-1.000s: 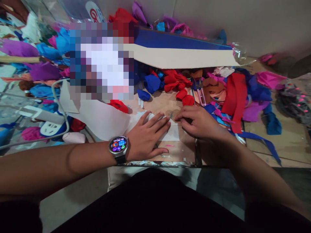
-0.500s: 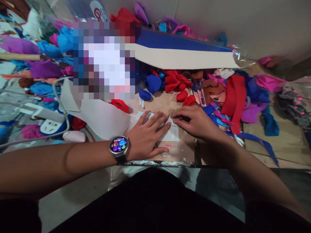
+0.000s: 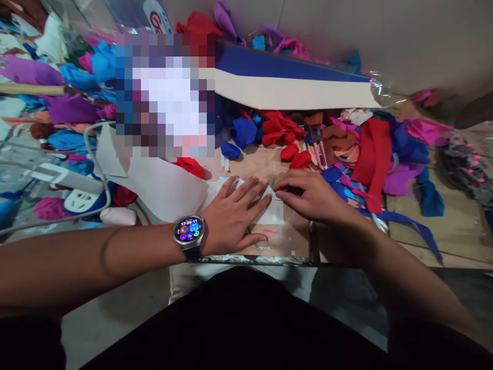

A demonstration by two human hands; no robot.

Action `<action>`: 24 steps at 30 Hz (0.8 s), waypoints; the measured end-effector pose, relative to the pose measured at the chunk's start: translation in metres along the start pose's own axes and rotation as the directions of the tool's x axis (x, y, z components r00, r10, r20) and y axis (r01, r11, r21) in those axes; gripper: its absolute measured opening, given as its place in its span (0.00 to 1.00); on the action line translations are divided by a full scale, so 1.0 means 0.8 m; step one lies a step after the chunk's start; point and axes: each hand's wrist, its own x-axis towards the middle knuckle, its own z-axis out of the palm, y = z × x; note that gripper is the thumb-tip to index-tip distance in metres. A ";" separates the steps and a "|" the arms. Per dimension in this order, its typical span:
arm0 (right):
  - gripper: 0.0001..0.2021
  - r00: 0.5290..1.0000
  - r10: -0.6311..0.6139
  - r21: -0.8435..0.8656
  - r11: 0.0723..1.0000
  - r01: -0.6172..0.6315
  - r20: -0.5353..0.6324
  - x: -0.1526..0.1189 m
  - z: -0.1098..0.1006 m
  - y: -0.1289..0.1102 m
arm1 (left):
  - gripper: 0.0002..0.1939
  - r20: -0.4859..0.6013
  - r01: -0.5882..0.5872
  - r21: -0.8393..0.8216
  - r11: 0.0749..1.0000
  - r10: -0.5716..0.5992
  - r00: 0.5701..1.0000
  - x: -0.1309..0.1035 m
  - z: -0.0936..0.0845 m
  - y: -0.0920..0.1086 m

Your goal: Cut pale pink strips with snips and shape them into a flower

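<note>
My left hand (image 3: 239, 213) lies flat on a piece of white paper (image 3: 276, 213) near the table's front edge, its fingers spread. A smartwatch (image 3: 189, 231) is strapped on that wrist. Just right of it, my right hand (image 3: 304, 192) is closed in a pinch, with thumb and fingertips together at the paper's upper right edge. What sits between those fingertips is too small to make out. Red fabric petals (image 3: 299, 158) lie beyond my right hand, close to small thread snips (image 3: 319, 149). A larger white sheet (image 3: 165, 187) curves up on the left.
A long blue and cream board (image 3: 292, 92) spans the back. Left of my arms are a white power strip (image 3: 82, 199), its cable (image 3: 89, 149) and piled coloured fabric pieces. Red strips (image 3: 372, 159) and a blue strip (image 3: 418, 228) lie on the right. A pixelated patch hides the back left.
</note>
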 end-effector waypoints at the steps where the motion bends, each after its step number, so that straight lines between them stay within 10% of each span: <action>1: 0.07 1.000 -0.001 0.003 1.000 0.001 -0.004 0.000 0.000 0.000 | 0.44 -0.006 -0.001 -0.001 1.000 0.001 1.000 0.000 0.000 0.000; 24: 0.08 1.000 -0.019 -0.012 1.000 0.019 -0.004 0.000 0.007 0.005 | 0.45 0.002 0.007 0.018 1.000 -0.007 1.000 -0.001 0.001 0.001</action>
